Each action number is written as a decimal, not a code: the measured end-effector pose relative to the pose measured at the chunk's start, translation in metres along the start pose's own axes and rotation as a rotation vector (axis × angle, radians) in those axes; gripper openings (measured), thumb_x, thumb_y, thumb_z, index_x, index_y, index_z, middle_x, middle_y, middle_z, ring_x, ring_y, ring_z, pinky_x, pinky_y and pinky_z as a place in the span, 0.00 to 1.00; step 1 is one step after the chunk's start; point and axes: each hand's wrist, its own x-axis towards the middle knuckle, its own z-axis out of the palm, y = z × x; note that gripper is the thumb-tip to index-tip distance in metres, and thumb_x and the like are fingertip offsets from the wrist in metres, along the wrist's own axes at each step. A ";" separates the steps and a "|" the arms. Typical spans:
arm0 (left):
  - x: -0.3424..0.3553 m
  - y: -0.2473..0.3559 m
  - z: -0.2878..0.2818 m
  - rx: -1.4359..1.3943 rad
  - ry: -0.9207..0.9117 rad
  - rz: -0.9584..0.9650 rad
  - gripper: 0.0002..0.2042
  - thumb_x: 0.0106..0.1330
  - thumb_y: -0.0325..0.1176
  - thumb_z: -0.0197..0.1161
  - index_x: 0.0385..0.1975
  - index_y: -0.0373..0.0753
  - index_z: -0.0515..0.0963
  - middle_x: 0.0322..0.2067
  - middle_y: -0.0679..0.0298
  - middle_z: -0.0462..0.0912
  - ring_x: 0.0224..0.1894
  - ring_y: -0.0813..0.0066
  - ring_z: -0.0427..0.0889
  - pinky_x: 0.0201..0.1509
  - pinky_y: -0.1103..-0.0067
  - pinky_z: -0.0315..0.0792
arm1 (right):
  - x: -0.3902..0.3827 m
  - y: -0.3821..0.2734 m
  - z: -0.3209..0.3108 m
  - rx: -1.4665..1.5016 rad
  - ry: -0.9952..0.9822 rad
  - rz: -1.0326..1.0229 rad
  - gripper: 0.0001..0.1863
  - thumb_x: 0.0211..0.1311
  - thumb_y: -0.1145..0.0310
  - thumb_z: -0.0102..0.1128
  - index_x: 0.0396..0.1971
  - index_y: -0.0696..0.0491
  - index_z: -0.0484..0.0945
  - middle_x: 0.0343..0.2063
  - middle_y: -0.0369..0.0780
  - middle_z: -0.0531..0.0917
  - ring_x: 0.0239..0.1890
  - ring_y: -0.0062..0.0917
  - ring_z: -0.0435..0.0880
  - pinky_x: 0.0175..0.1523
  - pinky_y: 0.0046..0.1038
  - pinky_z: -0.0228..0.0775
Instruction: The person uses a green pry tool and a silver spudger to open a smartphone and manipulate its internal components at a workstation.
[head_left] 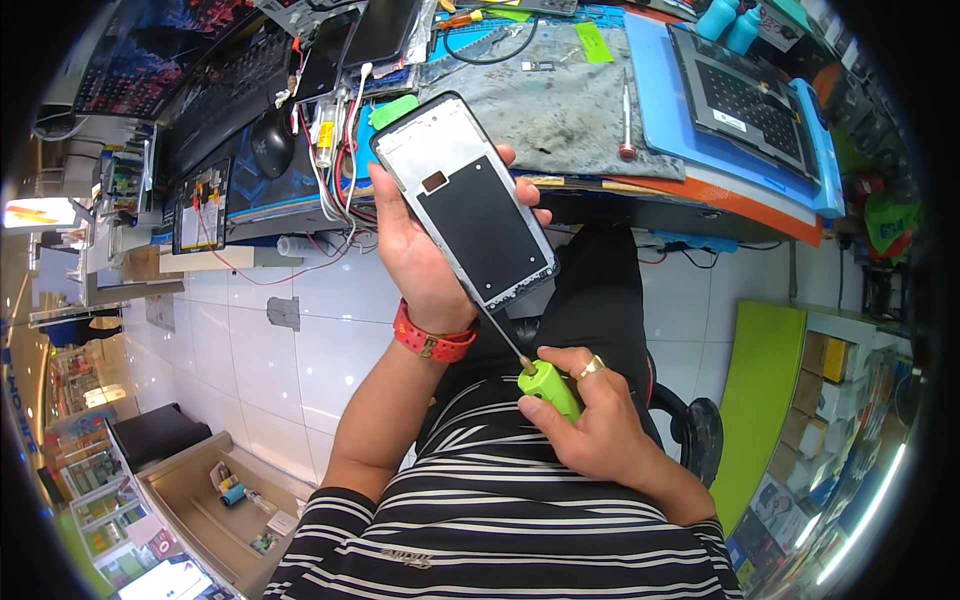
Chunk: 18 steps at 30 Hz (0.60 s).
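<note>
My left hand (425,265) grips a phone frame (480,225) by its long edges, tilted above my lap. The frame has a bare silvery metal face, a large black rectangular sheet, a small rectangular cutout and a dark rim. My right hand (605,425) is closed around a bright green tool (549,391) with a brass-coloured collar and a long thin metal shaft. That shaft points up at the frame's lower corner; whether its tip touches cannot be told. A green piece (394,112) shows at the frame's top left corner.
Across the worktop lie a stained grey mat (560,110), a screwdriver (627,120), a blue board (665,110) under a dark panel (745,100), cables (340,170), a mouse (271,150) and dark phones (380,30). An open drawer (215,520) stands lower left.
</note>
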 end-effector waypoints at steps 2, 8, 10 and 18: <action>0.000 0.001 0.000 -0.006 0.009 -0.015 0.45 0.79 0.71 0.32 0.69 0.29 0.67 0.58 0.48 0.80 0.48 0.52 0.87 0.50 0.50 0.86 | -0.002 0.001 0.000 -0.002 -0.001 -0.005 0.25 0.66 0.64 0.74 0.54 0.65 0.77 0.35 0.55 0.88 0.37 0.49 0.91 0.44 0.41 0.82; 0.000 0.001 0.004 -0.024 0.041 -0.079 0.46 0.78 0.73 0.31 0.66 0.28 0.70 0.55 0.48 0.82 0.47 0.54 0.88 0.49 0.54 0.87 | 0.000 0.001 0.001 0.009 -0.010 0.024 0.25 0.66 0.64 0.74 0.54 0.65 0.77 0.35 0.55 0.88 0.37 0.49 0.91 0.44 0.41 0.82; 0.000 0.001 0.004 -0.012 0.053 -0.081 0.48 0.77 0.74 0.31 0.64 0.28 0.72 0.53 0.49 0.83 0.46 0.56 0.89 0.49 0.57 0.87 | -0.002 0.002 0.001 0.012 -0.008 0.022 0.25 0.66 0.64 0.74 0.54 0.65 0.77 0.35 0.55 0.88 0.37 0.49 0.91 0.44 0.41 0.82; 0.000 0.000 0.002 0.011 0.064 -0.024 0.47 0.79 0.72 0.32 0.67 0.26 0.69 0.57 0.49 0.80 0.47 0.54 0.86 0.48 0.53 0.86 | -0.003 0.001 0.003 0.012 -0.009 0.036 0.25 0.66 0.64 0.74 0.54 0.65 0.77 0.35 0.55 0.88 0.37 0.49 0.91 0.44 0.40 0.83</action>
